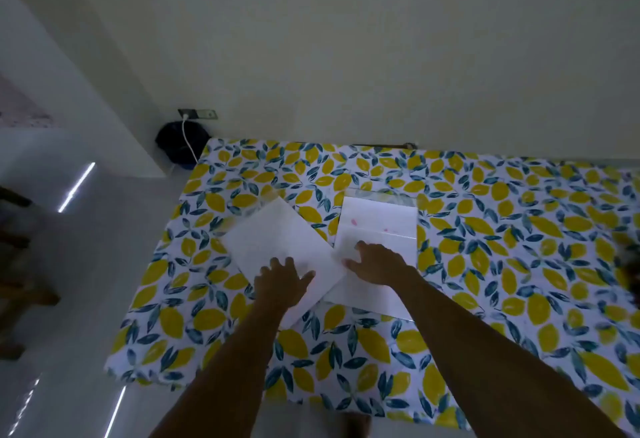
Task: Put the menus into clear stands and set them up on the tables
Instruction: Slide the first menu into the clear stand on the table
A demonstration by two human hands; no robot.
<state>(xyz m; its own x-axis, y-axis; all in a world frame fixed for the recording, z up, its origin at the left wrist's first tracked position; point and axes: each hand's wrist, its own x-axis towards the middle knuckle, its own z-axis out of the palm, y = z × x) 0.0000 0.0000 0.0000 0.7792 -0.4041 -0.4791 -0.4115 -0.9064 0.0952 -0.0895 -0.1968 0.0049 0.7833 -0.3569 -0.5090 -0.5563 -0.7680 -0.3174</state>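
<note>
Two white menu sheets lie on a table with a lemon-print cloth [485, 264]. The left menu sheet [273, 233] is turned at an angle, and my left hand [282, 280] rests flat on its near part with fingers spread. The right menu sheet [379, 219] lies straight, with faint pink marks, and seems to sit in a clear stand [381, 195] lying flat, whose clear edge shows beyond it. My right hand [375, 262] presses on the near half of that sheet, fingers apart. Neither hand grips anything.
The table stands against a pale wall. A dark bag [181, 143] with a white cable sits on the floor by a wall socket [197, 113] at the table's far left corner. Wooden furniture [17, 264] is at the left edge.
</note>
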